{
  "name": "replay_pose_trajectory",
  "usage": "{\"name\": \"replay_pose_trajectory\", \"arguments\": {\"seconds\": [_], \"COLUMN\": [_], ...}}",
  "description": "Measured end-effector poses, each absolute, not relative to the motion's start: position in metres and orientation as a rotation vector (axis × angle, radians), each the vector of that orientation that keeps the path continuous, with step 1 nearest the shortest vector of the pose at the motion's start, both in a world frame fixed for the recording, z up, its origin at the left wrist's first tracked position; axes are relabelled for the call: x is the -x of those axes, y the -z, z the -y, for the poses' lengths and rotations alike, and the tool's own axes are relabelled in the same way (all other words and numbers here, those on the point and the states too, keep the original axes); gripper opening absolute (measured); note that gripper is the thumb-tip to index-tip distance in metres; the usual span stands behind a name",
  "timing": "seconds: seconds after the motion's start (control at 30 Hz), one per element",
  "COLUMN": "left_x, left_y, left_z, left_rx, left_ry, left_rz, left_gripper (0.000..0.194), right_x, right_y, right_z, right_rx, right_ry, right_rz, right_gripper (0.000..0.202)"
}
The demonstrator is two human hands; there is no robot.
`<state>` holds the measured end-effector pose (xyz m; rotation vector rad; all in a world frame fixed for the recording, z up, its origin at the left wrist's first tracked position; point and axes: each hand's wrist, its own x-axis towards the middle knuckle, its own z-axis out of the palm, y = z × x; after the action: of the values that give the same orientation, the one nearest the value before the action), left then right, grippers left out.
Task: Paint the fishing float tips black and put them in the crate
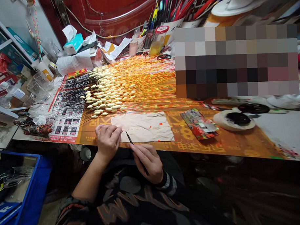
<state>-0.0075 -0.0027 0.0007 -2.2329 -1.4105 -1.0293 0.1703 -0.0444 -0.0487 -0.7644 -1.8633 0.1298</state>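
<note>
My right hand grips a thin dark brush at the table's near edge, its tip pointing up over a paint-spotted paper sheet. My left hand rests with curled fingers on the left corner of that sheet; whether it holds anything is hidden. Beyond the sheet lie several pale fishing floats with long orange and yellow stems, fanned across the table.
A paint-smeared block and a round dish of black paint sit right of the sheet. Cups of pens, a tissue box and papers crowd the back. A blue crate stands low left.
</note>
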Motion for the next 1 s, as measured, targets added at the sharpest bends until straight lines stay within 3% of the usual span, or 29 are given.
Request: {"name": "replay_pose_trajectory", "arguments": {"seconds": [1.0], "left_x": [0.016], "left_y": [0.0015], "left_z": [0.0074], "left_rx": [2.209], "left_ry": [1.019], "left_rz": [1.465], "left_gripper": [0.018], "right_x": [-0.1608], "right_y": [0.0491], "right_z": [0.0439], "right_rx": [0.766], "right_ry": [-0.142], "right_rz": [1.885], "right_gripper": [0.066]}}
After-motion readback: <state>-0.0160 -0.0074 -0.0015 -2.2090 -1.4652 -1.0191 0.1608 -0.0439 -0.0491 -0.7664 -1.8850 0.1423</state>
